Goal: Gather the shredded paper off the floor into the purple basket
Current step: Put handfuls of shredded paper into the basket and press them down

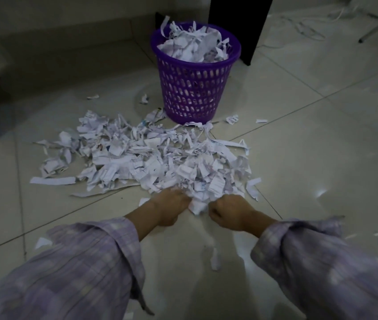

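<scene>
basket [195,88]: stands upright on the floor [310,146], behind the pile, heaped with shreds to its rim
pile of shredded paper [141,158]: spread on the floor in front of the basket, its far edge touching the basket's foot
left hand [171,209]: at the pile's near edge
right hand [227,212]: just right of the left hand, a clump of paper between them
loose scraps [214,259]: on the floor between the two sleeves

Fingertips of left hand [170,210] and right hand [228,213] under shredded paper [197,199]
</scene>
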`<state>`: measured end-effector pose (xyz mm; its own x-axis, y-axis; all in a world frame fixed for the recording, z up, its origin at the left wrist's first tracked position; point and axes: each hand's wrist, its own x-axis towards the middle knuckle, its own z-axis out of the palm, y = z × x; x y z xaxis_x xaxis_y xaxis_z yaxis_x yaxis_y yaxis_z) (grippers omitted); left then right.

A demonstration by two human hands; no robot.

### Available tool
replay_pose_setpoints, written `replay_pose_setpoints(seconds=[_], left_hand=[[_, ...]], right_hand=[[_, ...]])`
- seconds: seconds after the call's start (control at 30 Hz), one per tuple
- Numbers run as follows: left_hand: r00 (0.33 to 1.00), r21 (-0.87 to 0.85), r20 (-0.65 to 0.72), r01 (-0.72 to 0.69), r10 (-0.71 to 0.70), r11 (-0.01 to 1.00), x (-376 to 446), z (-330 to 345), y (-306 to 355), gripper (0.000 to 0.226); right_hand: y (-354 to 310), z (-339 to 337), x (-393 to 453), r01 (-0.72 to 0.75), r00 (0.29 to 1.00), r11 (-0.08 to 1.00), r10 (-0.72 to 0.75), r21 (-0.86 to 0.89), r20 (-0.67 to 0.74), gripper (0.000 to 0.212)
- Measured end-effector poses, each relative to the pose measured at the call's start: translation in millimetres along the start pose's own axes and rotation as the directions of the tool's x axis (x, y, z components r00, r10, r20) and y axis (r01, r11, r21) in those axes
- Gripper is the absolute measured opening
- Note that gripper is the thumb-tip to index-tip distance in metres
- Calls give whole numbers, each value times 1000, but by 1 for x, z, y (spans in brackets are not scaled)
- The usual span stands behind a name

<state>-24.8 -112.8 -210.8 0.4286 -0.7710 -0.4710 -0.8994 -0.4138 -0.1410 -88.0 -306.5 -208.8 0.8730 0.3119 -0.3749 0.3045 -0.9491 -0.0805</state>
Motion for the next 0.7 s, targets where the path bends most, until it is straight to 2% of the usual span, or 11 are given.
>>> replay_pose_setpoints(seconds=[0.07, 0.1, 0.17, 0.23, 0.27, 0.33, 0.4, 0.47, 0.5, 0.6, 0.7], left_hand=[[999, -24, -26, 42, -42, 999, -5, -3, -9, 46], [999, -56, -26, 44, -46, 997, -8, -3, -12, 41], [999, -133, 8, 34, -34, 991, -14, -5, -17, 30], [997, -141, 72, 0, 10, 990, -20, -8, -19, 27], [995, -125, 94, -14, 26, 992, -23, -9, -20, 27], [991, -99, 124, -30, 42, 995, -25, -8, -17, 27], [992, -80, 123, -7, 17, 997, -27, -7, -22, 29], [996, -72, 88, 42, -35, 997, -26, -10, -32, 31], [995, -72, 74, 70, -65, 995, -25, -15, -37, 31], [980, -113, 49, 196, -191, 974, -21, -34, -60, 29], [947, -133, 19, 319, -319, 938, -23, -54, -94, 31]], right_hand=[[-3, -9, 10, 38, 999, 997, -39, 71, 7, 23], [-7, -15, 13, 63, 994, 985, -76, 158, 75, 25], [-19, -20, 18, -29, 922, 924, -123, 382, 368, 33], [-37, -11, 20, -238, 749, 902, -65, 359, 659, 26], [-45, -6, 23, -278, 690, 910, -34, 308, 723, 21], [-50, 4, 27, -230, 680, 942, -24, 244, 733, 14], [-41, 1, 42, -74, 769, 962, -113, 263, 630, 24], [-29, -14, 57, 85, 888, 959, -196, 271, 417, 26], [-25, -23, 63, 111, 935, 951, -198, 288, 295, 23], [-12, -49, 84, 78, 997, 931, -75, 356, -20, 20], [7, -79, 109, -81, 975, 877, 169, 474, -146, 11]])
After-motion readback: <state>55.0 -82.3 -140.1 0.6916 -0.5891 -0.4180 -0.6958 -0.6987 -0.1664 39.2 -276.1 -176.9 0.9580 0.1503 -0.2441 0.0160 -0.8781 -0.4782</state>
